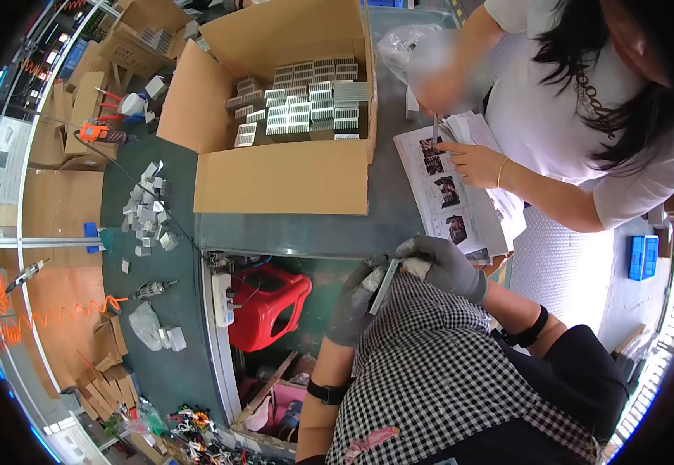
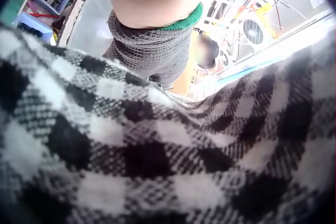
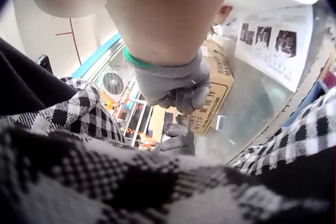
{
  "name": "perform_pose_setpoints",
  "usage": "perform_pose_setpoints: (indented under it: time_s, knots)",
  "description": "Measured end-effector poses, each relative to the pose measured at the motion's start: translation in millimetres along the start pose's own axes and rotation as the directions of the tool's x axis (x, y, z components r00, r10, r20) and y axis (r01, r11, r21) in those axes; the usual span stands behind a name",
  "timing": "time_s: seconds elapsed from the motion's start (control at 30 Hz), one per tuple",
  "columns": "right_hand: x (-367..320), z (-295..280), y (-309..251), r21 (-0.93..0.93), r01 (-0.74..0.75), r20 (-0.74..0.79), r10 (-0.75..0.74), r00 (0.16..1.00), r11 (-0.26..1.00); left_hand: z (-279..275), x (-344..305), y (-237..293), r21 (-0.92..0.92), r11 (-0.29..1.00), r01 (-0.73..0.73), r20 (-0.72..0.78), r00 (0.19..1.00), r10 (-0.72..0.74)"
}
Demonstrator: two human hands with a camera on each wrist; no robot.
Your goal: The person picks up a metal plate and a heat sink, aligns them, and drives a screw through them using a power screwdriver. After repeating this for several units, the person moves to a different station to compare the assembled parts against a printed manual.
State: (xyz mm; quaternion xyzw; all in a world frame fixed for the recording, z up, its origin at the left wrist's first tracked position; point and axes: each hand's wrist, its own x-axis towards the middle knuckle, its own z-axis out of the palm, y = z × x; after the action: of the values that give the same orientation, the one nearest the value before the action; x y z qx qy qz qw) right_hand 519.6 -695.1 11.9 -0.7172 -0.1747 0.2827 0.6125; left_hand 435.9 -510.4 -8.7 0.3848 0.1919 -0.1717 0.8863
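A narrow grey metal piece (image 1: pixel 384 287) is held tilted over the checked apron in the head view. My gloved left hand (image 1: pixel 348 310) grips it from the left side, fingers curled round it. At its upper end, my gloved right hand (image 1: pixel 455 267) pinches it with bent fingers. The right wrist view shows the right hand (image 3: pixel 176 85) curled, with the left hand's grey fingers (image 3: pixel 178 142) just below. In the left wrist view, the left glove (image 2: pixel 149 50) is partly covered by the apron, and its fingertips are hidden.
An open cardboard box (image 1: pixel 281 180) of finned metal blocks stands on the bench. Loose blocks (image 1: pixel 147 209) and a power tool (image 1: pixel 155 289) lie left. A person (image 1: pixel 585 155) at right handles printed sheets (image 1: pixel 449 194). A red stool (image 1: pixel 271 306) sits below the bench.
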Motion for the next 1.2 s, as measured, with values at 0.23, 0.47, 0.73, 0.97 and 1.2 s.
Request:
perform_pose_setpoints:
  time_s: [0.23,0.47,0.73,0.97,1.2]
  knots:
    - [33,0,-3,-0.012,-0.087,0.136,0.087,0.987,0.996,-11,3,2,0.059,0.996,-0.063,-0.085,0.994,0.068]
    - [53,2,6,0.102,-0.263,0.144,0.248,0.958,0.959,-17,20,-3,0.248,0.955,-0.162,-0.201,0.956,0.214]
    - [62,10,19,0.096,-0.218,0.109,0.208,0.972,0.971,-19,16,10,0.343,0.935,-0.095,-0.208,0.962,0.174]
    - [79,75,-13,0.013,-0.357,0.174,0.349,0.921,0.934,-57,-25,18,0.550,0.802,-0.234,-0.180,0.904,0.388]
    - [109,222,-28,-0.040,-0.311,0.359,0.304,0.883,0.950,-140,-126,59,0.953,0.298,0.065,-0.255,0.702,0.665]
